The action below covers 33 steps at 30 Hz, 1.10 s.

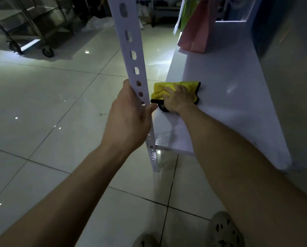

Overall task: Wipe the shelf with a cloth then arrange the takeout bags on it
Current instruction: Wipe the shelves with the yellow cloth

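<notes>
Presently: yellow cloth, black-edged, flat on white shelf near its front left edge. Pressed under right hand, fingers spread, nothing gripped. Left hand wrapped round slotted upright, bracing. Advised: even palm pressure, overlapping strokes toward far end, corners included. Pink takeout bag upright at far end; green bag just beyond. Contents of both hidden.

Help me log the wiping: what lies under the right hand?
The right hand presses a yellow, black-edged cloth onto the white shelf board. The board under the cloth is covered, so unseen.
</notes>
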{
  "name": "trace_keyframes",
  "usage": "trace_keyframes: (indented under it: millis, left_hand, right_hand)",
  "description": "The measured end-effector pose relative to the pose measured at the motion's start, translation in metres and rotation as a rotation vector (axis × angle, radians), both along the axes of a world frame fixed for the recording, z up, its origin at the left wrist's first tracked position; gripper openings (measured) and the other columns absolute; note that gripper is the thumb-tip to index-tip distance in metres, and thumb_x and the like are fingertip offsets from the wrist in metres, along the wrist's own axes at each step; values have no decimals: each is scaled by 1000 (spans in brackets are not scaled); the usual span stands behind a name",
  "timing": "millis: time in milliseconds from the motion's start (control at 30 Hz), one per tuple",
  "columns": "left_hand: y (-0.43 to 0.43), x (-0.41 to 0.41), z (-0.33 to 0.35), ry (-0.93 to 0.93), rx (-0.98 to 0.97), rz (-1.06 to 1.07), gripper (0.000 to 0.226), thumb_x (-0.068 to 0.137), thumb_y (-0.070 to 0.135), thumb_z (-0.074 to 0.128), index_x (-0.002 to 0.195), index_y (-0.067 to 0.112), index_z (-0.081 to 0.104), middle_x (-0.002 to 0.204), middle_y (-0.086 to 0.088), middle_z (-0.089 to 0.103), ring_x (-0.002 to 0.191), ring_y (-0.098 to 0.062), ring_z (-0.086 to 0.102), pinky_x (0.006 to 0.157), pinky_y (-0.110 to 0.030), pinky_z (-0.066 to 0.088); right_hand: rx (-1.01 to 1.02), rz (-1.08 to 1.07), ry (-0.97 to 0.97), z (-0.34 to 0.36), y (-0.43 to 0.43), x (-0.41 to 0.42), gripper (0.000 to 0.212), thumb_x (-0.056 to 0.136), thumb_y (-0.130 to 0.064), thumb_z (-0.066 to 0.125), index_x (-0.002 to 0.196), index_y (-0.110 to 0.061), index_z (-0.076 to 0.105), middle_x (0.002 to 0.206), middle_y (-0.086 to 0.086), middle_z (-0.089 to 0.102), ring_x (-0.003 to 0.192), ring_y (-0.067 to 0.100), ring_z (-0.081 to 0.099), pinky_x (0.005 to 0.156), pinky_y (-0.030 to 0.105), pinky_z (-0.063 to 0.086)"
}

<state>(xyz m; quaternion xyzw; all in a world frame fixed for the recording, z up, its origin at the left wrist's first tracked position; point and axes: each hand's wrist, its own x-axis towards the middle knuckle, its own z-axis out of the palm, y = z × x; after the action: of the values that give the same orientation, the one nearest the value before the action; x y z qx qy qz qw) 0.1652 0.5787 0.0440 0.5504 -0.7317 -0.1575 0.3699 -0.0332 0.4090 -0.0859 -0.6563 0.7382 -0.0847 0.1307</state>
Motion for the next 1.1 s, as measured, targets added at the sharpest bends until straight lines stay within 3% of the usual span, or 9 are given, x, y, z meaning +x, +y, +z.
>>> trace_keyframes:
  millis: [133, 267, 333, 533, 700, 933, 1100]
  left_hand:
    - [2, -1, 1, -7, 2, -7, 45, 100, 29, 76, 132, 14, 48, 111, -1, 64, 96, -22, 67, 83, -49, 64]
    - [7, -2, 9, 3, 26, -11, 37, 101, 25, 76, 119, 22, 43, 110, -7, 66, 92, -28, 67, 82, -52, 61]
    - [8, -1, 11, 6, 39, -12, 36, 102, 24, 75, 118, 19, 44, 108, -7, 67, 90, -29, 66, 81, -52, 61]
    - [7, -3, 8, 33, 28, -22, 36, 101, 21, 76, 122, 17, 47, 108, -4, 65, 93, -24, 64, 82, -47, 60]
    - [-1, -1, -1, 20, 12, -13, 41, 100, 26, 77, 128, 17, 48, 108, 3, 62, 92, -15, 62, 73, -16, 53]
    - [1, -1, 3, 6, 43, -5, 41, 100, 23, 78, 120, 23, 42, 108, -4, 66, 92, -23, 65, 81, -41, 60]
    - [6, -5, 9, 50, 106, 5, 35, 103, 21, 75, 116, 20, 42, 108, -8, 66, 93, -25, 64, 84, -43, 58]
  right_hand:
    - [-119, 44, -6, -3, 61, 13, 55, 99, -55, 51, 148, -32, 56, 159, 13, 41, 147, 35, 37, 119, 59, 31]
    - [-296, 74, 9, -17, 183, 24, 49, 94, -53, 52, 134, -30, 66, 146, 11, 55, 139, 33, 49, 117, 59, 32]
    - [-299, 35, 29, -22, 203, 28, 46, 94, -50, 52, 131, -29, 68, 145, 10, 57, 140, 32, 49, 117, 59, 32]
    - [-220, -20, 58, -15, 122, 33, 43, 99, -41, 49, 139, -29, 61, 153, 8, 47, 146, 30, 39, 121, 60, 24]
    - [-145, -76, -80, 2, 18, 33, 43, 101, -31, 53, 143, -24, 60, 153, 15, 44, 141, 36, 39, 114, 50, 36]
    - [-255, 70, -57, -17, 139, 53, 37, 99, -43, 48, 129, -29, 65, 148, 9, 51, 140, 32, 44, 117, 61, 28]
    - [-203, 96, -42, -14, 165, 49, 39, 103, -44, 49, 135, -27, 62, 154, 7, 47, 149, 27, 36, 122, 56, 23]
